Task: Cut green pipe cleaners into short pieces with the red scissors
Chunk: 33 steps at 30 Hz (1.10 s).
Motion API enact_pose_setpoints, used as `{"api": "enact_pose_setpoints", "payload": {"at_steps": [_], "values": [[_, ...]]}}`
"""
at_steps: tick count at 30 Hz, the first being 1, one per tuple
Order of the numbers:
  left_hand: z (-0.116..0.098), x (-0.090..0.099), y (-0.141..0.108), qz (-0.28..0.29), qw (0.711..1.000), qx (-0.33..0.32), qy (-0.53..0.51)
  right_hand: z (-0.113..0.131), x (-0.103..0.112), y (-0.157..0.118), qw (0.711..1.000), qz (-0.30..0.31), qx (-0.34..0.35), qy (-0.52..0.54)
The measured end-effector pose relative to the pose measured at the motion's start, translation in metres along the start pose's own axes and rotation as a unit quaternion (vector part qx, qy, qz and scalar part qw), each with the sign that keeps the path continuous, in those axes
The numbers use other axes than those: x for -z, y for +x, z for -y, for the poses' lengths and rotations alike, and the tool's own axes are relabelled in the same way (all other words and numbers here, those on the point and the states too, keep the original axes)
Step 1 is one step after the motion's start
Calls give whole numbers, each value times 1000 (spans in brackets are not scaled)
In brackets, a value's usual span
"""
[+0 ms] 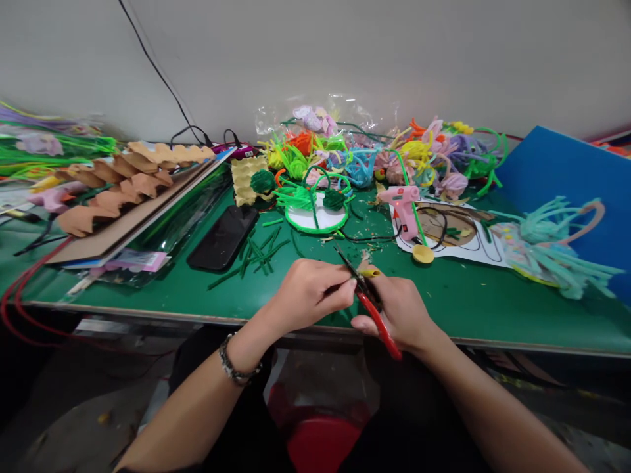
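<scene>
My right hand [407, 309] is closed on a pair of red-handled scissors [375, 316], whose dark blades point up and to the left, slightly apart. Beside the blades, my left hand [313, 292] has thumb and fingers pinched together; whatever is between them is too small to make out. Short dark green pipe cleaner pieces [261, 255] lie scattered left of my hands. Beyond them sits a white shape edged with bright green pipe cleaner [315, 220], bearing dark green balls. A pink glue gun [403, 213] and a small yellow disc [422, 255] are ahead of my right hand.
A black phone [224, 238] lies on the green table [162, 302]. Cardboard strips [113, 190] and boards are stacked at left. Bundles of coloured pipe cleaners [365, 164] line the wall. At right are a mint-green craft piece [557, 246] and a blue panel [557, 171].
</scene>
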<state>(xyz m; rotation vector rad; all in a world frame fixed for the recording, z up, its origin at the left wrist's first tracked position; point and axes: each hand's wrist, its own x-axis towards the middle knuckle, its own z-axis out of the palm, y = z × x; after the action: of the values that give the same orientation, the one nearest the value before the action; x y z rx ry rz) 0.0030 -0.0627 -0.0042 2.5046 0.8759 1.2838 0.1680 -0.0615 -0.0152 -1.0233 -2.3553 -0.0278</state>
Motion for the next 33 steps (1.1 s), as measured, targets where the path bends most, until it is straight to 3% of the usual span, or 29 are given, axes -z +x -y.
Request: {"api": "enact_pose_setpoints", "payload": {"at_steps": [12,16,21,33], "values": [[1,3,0,11,999,34,-16,-2,-2,0,1000,2,-15,-15],[1,3,0,11,999,34,-25,-3,-3,0,996,40,-54,62],[1,5,1,5,999,40,-23,-4,-1,1,985,28,-61,160],[-1,2,0,-4,999,32,-2,0,-3,0,994,48,-60,74]]}}
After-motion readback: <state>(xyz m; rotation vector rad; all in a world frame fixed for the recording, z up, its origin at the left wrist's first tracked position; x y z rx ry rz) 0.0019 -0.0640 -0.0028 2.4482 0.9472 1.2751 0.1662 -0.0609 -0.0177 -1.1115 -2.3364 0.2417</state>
